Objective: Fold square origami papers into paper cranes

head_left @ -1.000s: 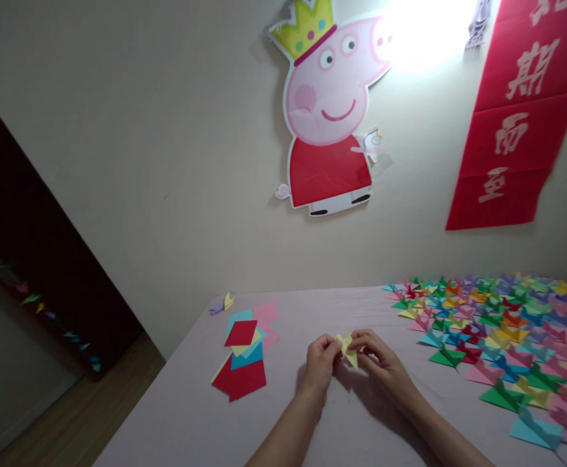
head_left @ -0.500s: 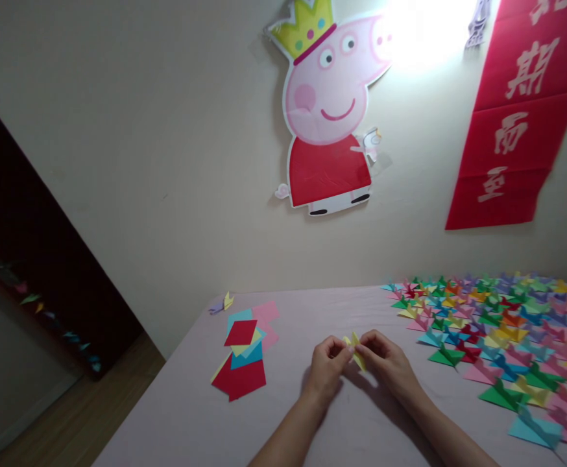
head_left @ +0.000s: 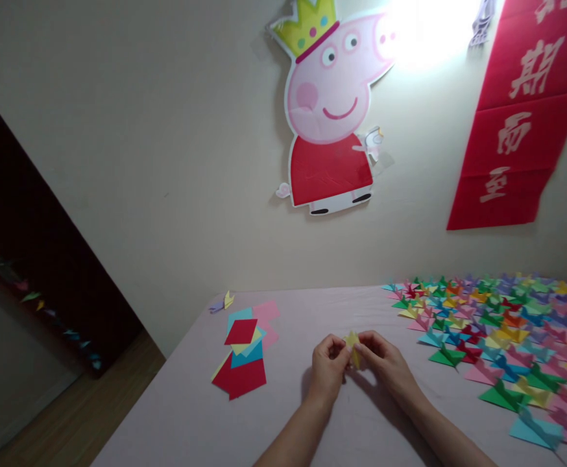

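Observation:
A small piece of folded yellow paper (head_left: 352, 340) is held up between both hands, above the table's near middle. On its left side my left hand (head_left: 331, 363) pinches it between thumb and fingers. My right hand (head_left: 385, 359) grips it from the right in the same way. Fingers cover much of the paper, so its full shape is hidden.
Loose coloured paper squares (head_left: 248, 376) lie overlapping on the pale pink tabletop (head_left: 176, 415) to the left. Behind them rest small folded papers (head_left: 228, 300). Many folded paper cranes (head_left: 505, 337) cover the right side. A wall with a pig cutout (head_left: 331, 130) stands behind.
The yellow paper has turned slightly between my fingers, and its points now look closer together. Both hands stay in nearly the same place.

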`<state>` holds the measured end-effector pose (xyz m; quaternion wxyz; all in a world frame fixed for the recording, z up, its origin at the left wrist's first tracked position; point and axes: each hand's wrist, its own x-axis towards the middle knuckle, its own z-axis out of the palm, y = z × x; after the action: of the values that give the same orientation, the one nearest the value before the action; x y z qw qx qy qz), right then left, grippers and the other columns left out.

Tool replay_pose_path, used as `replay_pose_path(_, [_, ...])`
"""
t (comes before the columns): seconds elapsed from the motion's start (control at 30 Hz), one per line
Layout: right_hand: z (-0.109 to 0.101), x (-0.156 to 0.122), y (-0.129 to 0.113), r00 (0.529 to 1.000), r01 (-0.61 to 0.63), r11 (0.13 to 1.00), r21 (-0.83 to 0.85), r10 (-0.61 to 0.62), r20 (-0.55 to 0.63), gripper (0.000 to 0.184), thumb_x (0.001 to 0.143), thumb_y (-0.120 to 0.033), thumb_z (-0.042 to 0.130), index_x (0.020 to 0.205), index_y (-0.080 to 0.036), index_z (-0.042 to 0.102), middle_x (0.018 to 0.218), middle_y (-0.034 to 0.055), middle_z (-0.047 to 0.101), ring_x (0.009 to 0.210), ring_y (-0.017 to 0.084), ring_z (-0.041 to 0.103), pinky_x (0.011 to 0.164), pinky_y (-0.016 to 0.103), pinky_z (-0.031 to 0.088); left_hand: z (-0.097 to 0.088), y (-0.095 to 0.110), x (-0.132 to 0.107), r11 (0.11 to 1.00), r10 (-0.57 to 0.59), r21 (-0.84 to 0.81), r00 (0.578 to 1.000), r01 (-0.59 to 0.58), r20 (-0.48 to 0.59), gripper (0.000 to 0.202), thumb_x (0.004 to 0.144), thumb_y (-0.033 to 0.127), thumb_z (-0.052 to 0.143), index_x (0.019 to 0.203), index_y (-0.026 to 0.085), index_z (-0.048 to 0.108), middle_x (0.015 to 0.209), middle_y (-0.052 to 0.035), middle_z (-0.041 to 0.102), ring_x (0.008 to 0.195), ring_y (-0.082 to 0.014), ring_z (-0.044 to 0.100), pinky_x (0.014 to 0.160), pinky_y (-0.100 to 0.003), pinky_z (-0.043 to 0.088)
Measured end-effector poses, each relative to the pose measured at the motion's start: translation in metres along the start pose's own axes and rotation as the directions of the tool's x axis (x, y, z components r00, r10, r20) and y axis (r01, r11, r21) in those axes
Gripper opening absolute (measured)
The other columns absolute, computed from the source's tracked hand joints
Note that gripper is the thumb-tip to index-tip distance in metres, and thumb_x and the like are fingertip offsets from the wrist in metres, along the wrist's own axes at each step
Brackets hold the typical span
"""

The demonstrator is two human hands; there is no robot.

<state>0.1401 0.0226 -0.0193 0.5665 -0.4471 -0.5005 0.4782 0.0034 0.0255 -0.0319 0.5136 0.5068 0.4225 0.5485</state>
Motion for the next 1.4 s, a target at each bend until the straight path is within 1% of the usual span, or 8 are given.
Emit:
replay_pose_path(0.17, [0.002,-0.002,-0.002,0.999,-0.045,0.999,-0.027,0.046,0.009,0.041,0.063,-0.057,0.077,0.069,-0.019,0.064,0.055,-0.0048,0.056,0.043,0.009,0.042,0.04,0.022,0.035,0.0,-0.002,0.001,0.998,0.041,-0.048,0.998,-0.043,-0.046,0.032,0.067,0.042,0.077,0.07,0.019,0.056,0.066,0.0019,0.058,0.063,-0.0135,0.053,0.062,-0.024,0.041])
replay_pose_path(0.33, [0.002,-0.002,-0.003,0.999,-0.04,0.999,-0.022,0.04,0.002,0.044,0.059,-0.058,0.079,0.067,-0.018,0.064,0.061,-0.0021,0.061,0.051,0.012,0.051,0.05,0.026,0.046,0.001,-0.003,0.001,0.997,0.042,-0.06,0.996,-0.047,-0.082,0.035,0.066,0.046,0.078,0.07,0.019,0.056,0.067,0.0021,0.058,0.065,-0.0139,0.053,0.064,-0.025,0.042])
replay_pose_path(0.5, [0.001,-0.001,-0.001,0.999,-0.021,0.999,-0.025,0.02,-0.044,0.043,0.057,-0.055,0.081,0.064,-0.02,0.056,0.057,-0.0047,0.053,0.054,0.013,0.051,0.052,0.025,0.043,0.0,-0.004,0.0,0.999,0.031,-0.028,0.994,-0.034,-0.103,0.039,0.065,0.047,0.081,0.069,0.02,0.054,0.066,0.0027,0.056,0.066,-0.0147,0.054,0.064,-0.025,0.043])
replay_pose_path(0.87, [0.001,0.001,-0.005,0.998,-0.039,0.998,-0.051,0.041,0.046,0.047,0.058,-0.056,0.078,0.085,-0.021,0.063,0.058,-0.0051,0.056,0.053,0.014,0.053,0.052,0.026,0.043,-0.001,0.007,-0.006,0.997,0.058,0.053,0.997,-0.055,-0.058,0.035,0.073,0.034,0.071,0.092,0.024,0.044,0.076,0.0032,0.058,0.073,-0.0148,0.058,0.067,-0.024,0.044])
replay_pose_path(0.97, [0.001,0.0,-0.009,0.995,-0.036,0.997,-0.067,0.042,0.092,0.043,0.059,-0.057,0.077,0.076,-0.019,0.066,0.065,-0.0007,0.063,0.06,0.016,0.056,0.058,0.028,0.045,-0.002,0.013,-0.01,0.99,0.068,0.125,0.998,-0.065,-0.018,0.028,0.075,0.025,0.067,0.093,0.024,0.046,0.077,0.0027,0.059,0.073,-0.0152,0.058,0.067,-0.024,0.044])
replay_pose_path(1.17, [-0.003,-0.001,-0.011,0.995,-0.055,0.992,-0.112,0.064,0.082,0.043,0.06,-0.058,0.077,0.054,-0.019,0.06,0.049,-0.0044,0.052,0.05,0.012,0.044,0.051,0.026,0.036,0.0,0.014,-0.013,0.965,0.066,0.254,0.998,-0.069,0.022,0.024,0.078,0.021,0.062,0.099,0.024,0.051,0.08,0.0028,0.059,0.075,-0.0151,0.056,0.069,-0.025,0.042])
replay_pose_path(1.3, [-0.005,-0.002,-0.013,0.994,-0.061,0.994,-0.095,0.069,0.088,0.043,0.059,-0.058,0.077,0.054,-0.019,0.059,0.051,-0.0035,0.054,0.053,0.013,0.046,0.054,0.026,0.038,0.0,0.008,-0.009,0.949,0.032,0.308,0.995,-0.06,0.095,0.01,0.078,0.029,0.063,0.08,0.02,0.059,0.072,0.0029,0.056,0.066,-0.0144,0.05,0.063,-0.025,0.038])
replay_pose_path(1.4, [-0.005,-0.002,-0.015,0.993,-0.062,0.996,-0.067,0.069,0.1,0.044,0.059,-0.06,0.077,0.056,-0.019,0.06,0.055,-0.0026,0.056,0.057,0.015,0.049,0.057,0.027,0.04,-0.002,0.008,-0.008,0.934,0.04,0.347,0.989,-0.088,0.143,0.019,0.077,0.03,0.062,0.063,0.019,0.056,0.067,0.0032,0.05,0.063,-0.0136,0.044,0.061,-0.026,0.034])
